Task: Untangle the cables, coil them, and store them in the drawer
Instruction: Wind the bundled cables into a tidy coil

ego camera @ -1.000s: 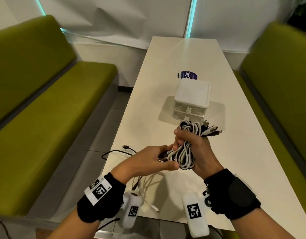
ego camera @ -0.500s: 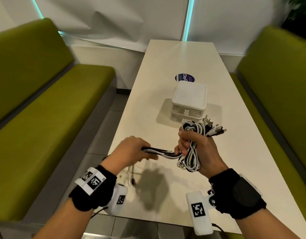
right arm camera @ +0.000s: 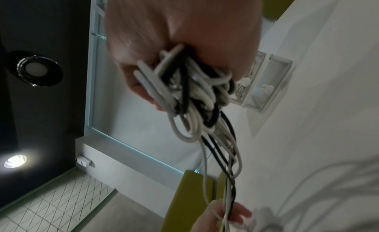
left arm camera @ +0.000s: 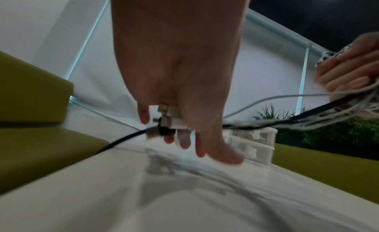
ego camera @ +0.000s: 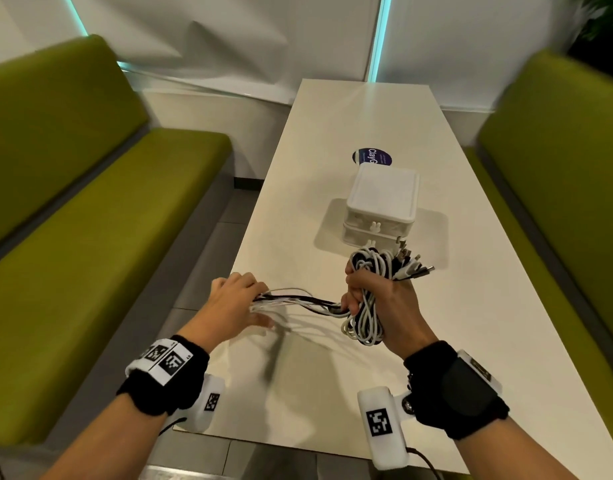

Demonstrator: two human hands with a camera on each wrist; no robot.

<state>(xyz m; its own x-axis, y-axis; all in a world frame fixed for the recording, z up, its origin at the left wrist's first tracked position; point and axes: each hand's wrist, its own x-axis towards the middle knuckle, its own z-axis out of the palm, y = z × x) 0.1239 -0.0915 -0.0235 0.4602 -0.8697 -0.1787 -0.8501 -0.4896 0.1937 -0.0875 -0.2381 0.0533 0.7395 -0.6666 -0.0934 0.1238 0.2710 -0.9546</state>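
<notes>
My right hand (ego camera: pixel 377 303) is fisted around the coiled bundle of white and black cables (ego camera: pixel 365 306), centre right of the head view, held above the long white table (ego camera: pixel 350 133); loops hang below the fist, plug ends (ego camera: pixel 414 268) fan out above it toward the right. Loose tails run left from the bundle to my left hand (ego camera: pixel 234 306), which holds them, plug ends between the fingers (left arm camera: pixel 184 138); left wrist view is blurred, exact grip on each strand not readable. The tails hang clear of the tabletop, shadow under them. The small white plastic two-drawer box (ego camera: pixel 381 209) sits just beyond the bundle, upper centre, both drawers shut, knobs facing me; bundle's plug ends overlap its lower front edge in the head view, touching or not I cannot tell. Round dark blue sticker (ego camera: pixel 367 155) on the table right behind the box. Olive-green bench seats (ego camera: pixel 90 220) along both frame sides. Dark green plant (ego camera: pixel 602 19) in the upper right corner. A thin black cable (left arm camera: pixel 123 140) leads off the table edge, lower left in the left wrist view.
</notes>
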